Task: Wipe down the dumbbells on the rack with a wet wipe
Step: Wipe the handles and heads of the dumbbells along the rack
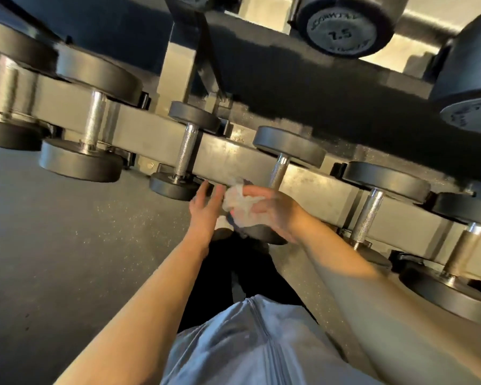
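At the rack (233, 159), wipe (238, 202) in right hand (272, 212)

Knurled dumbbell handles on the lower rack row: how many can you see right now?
5, possibly more hidden. Left handle; small middle one; one above the wipe, partly behind the right hand; two at right. The far-left dumbbell is blurred.

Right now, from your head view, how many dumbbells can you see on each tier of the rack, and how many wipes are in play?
Lower-tier dumbbells: 6
Upper-tier dumbbells: 2
Wet wipe: 1
Total: 9
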